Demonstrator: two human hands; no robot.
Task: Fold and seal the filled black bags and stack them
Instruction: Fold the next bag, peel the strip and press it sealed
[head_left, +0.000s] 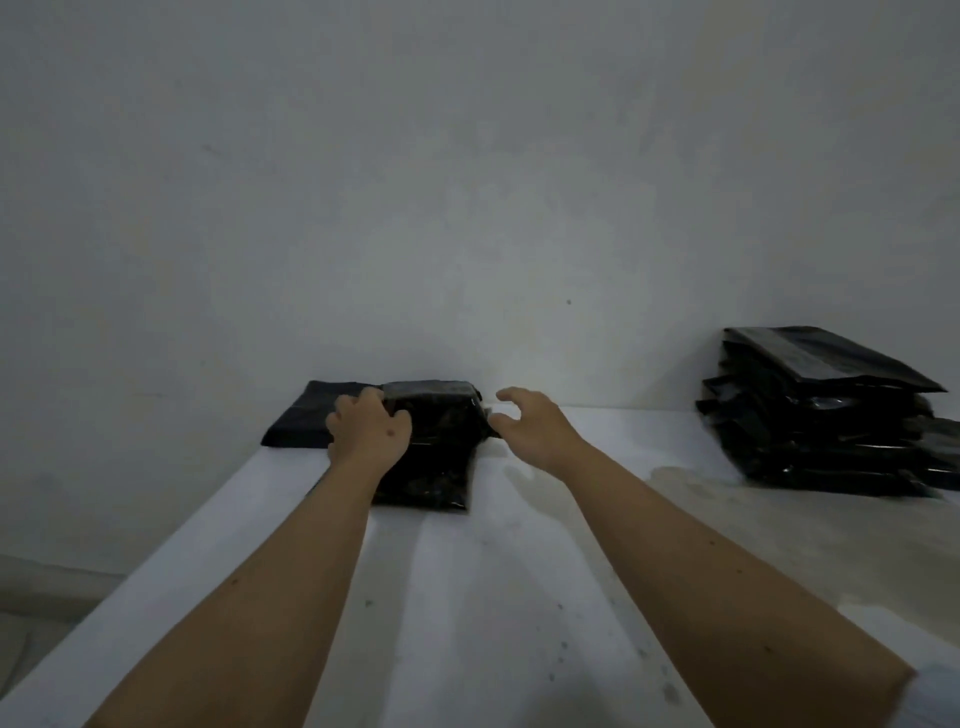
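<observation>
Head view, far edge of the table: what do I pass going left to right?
Flat black bag → left hand pressing on the filled black bag → right hand, open beside it → stack of black bags.

Dim, flat, greyish light, soft focus, perhaps slight wide-angle bending toward the edges.

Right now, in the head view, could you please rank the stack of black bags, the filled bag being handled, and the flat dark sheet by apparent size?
1. stack of black bags
2. filled bag
3. flat dark sheet, though partly hidden beneath the bag and the left hand, so unsure.
</observation>
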